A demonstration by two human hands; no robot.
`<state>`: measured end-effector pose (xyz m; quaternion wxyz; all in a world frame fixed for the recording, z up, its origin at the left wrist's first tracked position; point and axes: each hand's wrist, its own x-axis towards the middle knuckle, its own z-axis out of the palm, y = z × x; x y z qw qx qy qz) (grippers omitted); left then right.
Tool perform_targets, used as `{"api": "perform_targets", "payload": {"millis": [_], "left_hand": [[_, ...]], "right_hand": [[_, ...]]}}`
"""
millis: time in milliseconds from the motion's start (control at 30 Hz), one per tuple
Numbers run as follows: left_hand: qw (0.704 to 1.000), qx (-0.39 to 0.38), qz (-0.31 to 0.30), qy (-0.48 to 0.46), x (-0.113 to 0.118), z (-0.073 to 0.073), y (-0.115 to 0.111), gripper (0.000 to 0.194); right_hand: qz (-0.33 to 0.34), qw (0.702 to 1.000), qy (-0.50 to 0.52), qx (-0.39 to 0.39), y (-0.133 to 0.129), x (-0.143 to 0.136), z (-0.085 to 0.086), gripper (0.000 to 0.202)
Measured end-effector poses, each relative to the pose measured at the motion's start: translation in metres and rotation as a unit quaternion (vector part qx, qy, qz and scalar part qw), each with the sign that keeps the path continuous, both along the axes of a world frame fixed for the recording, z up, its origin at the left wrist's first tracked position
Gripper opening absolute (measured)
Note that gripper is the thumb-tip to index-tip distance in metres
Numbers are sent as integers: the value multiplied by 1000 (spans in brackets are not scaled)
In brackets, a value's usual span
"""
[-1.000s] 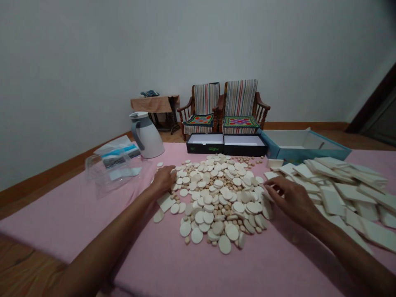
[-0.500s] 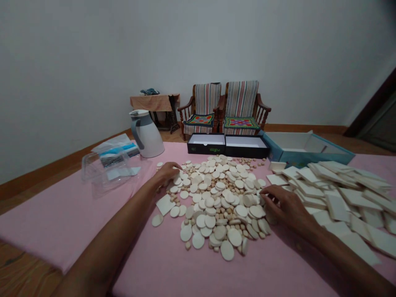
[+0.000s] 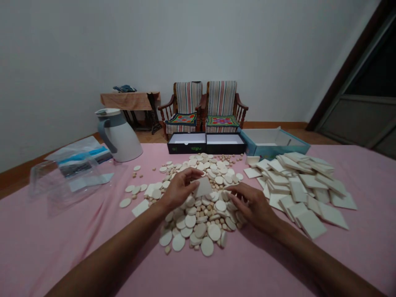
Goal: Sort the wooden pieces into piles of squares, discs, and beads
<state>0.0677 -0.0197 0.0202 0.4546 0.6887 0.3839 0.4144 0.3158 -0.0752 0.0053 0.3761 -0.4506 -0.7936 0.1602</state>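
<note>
Centrally, on a pink cloth [image 3: 260,264]: one pile of pale round discs [image 3: 204,202], many, overlapping, with small wooden blocks [image 3: 202,209] mixed among them.

Left hand [image 3: 178,189]: above the pile; grip closed on one square tile [image 3: 203,187], pinched at its edge between thumb and fingers, tilted over the discs.

Right hand [image 3: 255,204]: at the pile's right side, fingers bent, tips at the discs; cannot tell whether its grip has hold of one.

Right of the pile: a heap of loose tiles [image 3: 298,187], stacked unevenly.

Behind the pile: two black trays [image 3: 187,147], side by side; next to them, one blue box [image 3: 276,152].

Left: one jug [image 3: 125,140], white and grey, upright; nearer, clear plastic packaging [image 3: 46,179] beside a blue packet [image 3: 85,159].

Background: two wooden chairs [image 3: 185,99], striped covers, against the wall.
</note>
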Motion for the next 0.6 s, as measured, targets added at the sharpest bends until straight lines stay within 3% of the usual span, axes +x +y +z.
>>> {"api": "perform_targets", "payload": {"millis": [100,200,300,400,533,600], "left_hand": [[998,5,-56,3,29,-3,-19,27],[997,26,-66,13,46,-3,-30,24],[996,61,-33,54,48,-1,-34,23],[992,84,1,96,35,0,-33,23],[988,86,42,119,12,-4,-26,24],[988,78,58,119,2,-7,-23,26]], "right_hand": [[17,996,40,-73,-8,-8,5,23],[23,991,59,-116,-9,-9,4,27],[-7,989,79,-129,1,5,5,33],[-106,975,135,-139,17,36,11,38],[-269,910,295,-114,35,87,22,37],[-295,867,394,-81,39,106,26,33]]}}
